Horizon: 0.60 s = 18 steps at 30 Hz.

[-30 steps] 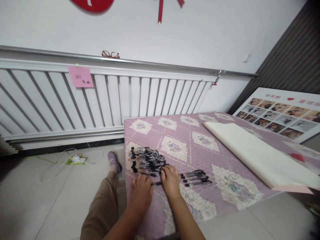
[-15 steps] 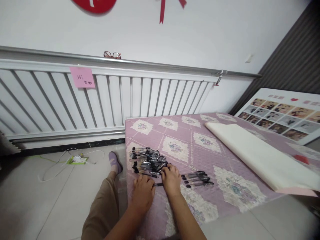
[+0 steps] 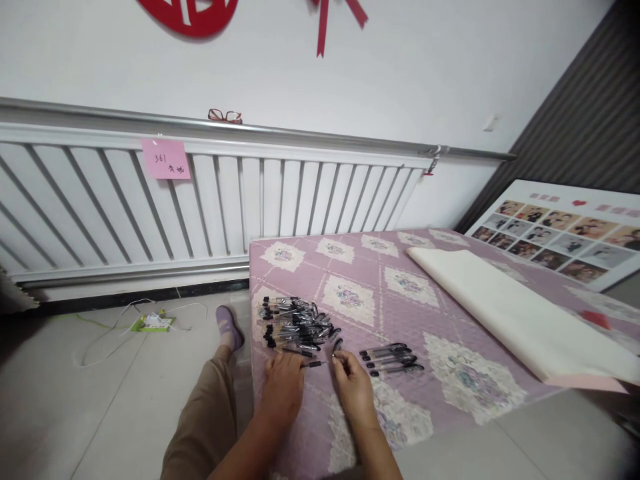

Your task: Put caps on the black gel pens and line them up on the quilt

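My left hand (image 3: 284,387) is closed on a pen (image 3: 313,364), whose dark grip and bare tip stick out to the right. Just right of the tip, my right hand (image 3: 354,387) pinches a dark pen cap (image 3: 337,345), apart from the pen. Beyond my hands lies a jumbled heap of black-capped clear pens (image 3: 300,323). To the right of my right hand, several capped pens (image 3: 393,357) lie side by side in a row. All of them rest on a purple quilted cover (image 3: 370,320) with pale floral diamonds.
A cream folded sheet (image 3: 500,307) lies on the cover at right, near a photo board (image 3: 565,230). Behind stands a white radiator (image 3: 270,200) with glasses (image 3: 225,117) on the pipe above. A power strip (image 3: 155,323) with cables sits on the floor at left.
My right hand has drawn away from my left and turned, and a cap now shows in its fingers. The pen in my left hand now shows its bare tip.
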Available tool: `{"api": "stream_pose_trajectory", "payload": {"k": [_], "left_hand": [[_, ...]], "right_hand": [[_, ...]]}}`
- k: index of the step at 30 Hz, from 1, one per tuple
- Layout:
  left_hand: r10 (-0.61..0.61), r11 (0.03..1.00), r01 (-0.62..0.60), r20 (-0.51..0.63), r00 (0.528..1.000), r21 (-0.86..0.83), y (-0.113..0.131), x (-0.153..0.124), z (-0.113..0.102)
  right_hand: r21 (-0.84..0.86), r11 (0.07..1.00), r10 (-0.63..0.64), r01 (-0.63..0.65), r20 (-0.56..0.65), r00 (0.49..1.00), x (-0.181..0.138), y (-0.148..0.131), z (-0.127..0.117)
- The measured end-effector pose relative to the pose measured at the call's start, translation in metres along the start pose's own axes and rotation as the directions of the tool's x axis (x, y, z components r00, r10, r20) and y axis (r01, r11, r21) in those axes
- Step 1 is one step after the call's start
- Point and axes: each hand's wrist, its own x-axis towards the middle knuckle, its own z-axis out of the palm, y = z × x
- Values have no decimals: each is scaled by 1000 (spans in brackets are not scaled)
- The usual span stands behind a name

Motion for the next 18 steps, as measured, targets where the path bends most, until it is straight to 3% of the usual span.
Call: {"api": "stream_pose_trajectory", "payload": {"k": [7,12,18], "left_hand": [[-13,999,13,-24,1000,-33,-2,-1,2],[-15,1000,14,-50,999,-19,-5,-2,7],[-16,999,16,-4,1000,42,-5,-2,7]], "right_hand": [[121,992,32,-42,84,996,-7,-13,-10],[125,992,-11,-6,133,991,-8,-14,-12],[96,995,-44,28,174,984,-10,-9,-10]]}}
